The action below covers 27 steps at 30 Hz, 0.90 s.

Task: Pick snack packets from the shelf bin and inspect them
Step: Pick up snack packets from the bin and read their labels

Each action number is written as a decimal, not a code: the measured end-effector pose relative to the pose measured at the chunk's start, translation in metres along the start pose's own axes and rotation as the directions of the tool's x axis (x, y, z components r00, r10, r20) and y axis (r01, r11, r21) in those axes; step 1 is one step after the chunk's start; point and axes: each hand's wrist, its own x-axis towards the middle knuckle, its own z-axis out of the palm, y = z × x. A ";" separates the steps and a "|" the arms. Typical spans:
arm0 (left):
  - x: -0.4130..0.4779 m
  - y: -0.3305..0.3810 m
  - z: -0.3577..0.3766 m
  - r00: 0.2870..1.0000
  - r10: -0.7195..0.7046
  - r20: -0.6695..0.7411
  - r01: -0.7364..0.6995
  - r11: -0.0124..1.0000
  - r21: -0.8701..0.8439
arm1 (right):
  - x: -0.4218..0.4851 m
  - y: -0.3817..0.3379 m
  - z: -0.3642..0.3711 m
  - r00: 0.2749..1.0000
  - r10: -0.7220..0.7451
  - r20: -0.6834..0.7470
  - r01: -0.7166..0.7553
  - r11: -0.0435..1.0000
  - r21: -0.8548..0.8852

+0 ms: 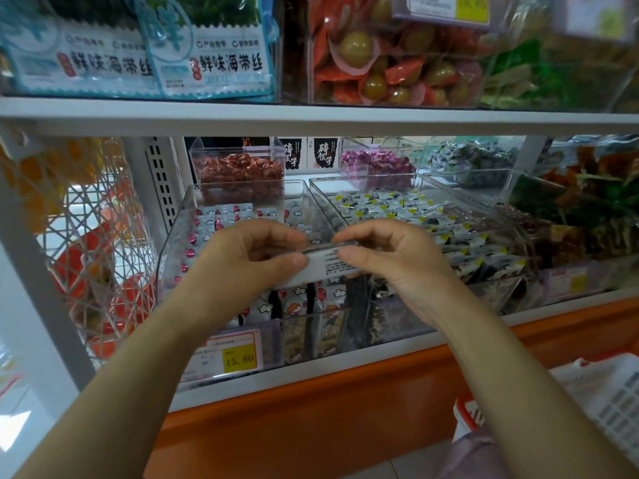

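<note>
The step in hand looks like the inspection itself. One packet point(323, 267) is out of the bin point(169, 257) and held level in front of the bin's open top, just above its front wall. The left hand point(242, 261) pinches the packet's left end between thumb and fingers, and the right hand point(394, 264) pinches the right end the same way. The hands are apart, each clamped on one end, with the packet stretched between them. The face turned up is pale with small dark print, probably the back label; the print is too small to read from here.

To do this well, I would hold only the sealed ends, as now, so that no finger covers the print or squeezes the filling. A light pull outward should flatten the film and cut the glare. Tilting the packet a little toward the eyes should help with the date and the seams. Then roll it over between the fingertips to check the other face, feeling along both seals for leaks or lost air.

The grip is small and the film is probably slick, so one hand should hold firm while the other shifts. Staying over the bin seems wise: a dropped packet would land among its like. It should not drift toward the second bin point(366, 178) to the right of the bin, which holds a different sort.
</note>
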 end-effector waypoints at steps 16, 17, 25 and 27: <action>-0.003 0.004 -0.001 0.996 0.084 0.034 -0.087 0.990 0.114 | 0.001 0.002 0.000 0.996 0.068 -0.054 -0.059 0.987 0.148; -0.003 0.003 0.001 0.995 0.070 0.075 -0.078 0.991 0.106 | 0.002 0.004 0.000 0.992 0.076 -0.105 -0.058 0.984 0.168; 0.005 -0.008 0.004 0.995 0.074 -0.062 -0.062 0.982 0.180 | 0.004 -0.002 0.007 0.999 0.047 -0.018 -0.043 0.983 0.179; 0.007 -0.009 0.005 0.995 0.067 -0.079 -0.052 0.981 0.185 | 0.007 -0.003 0.009 0.992 -0.008 -0.129 0.004 0.999 -0.033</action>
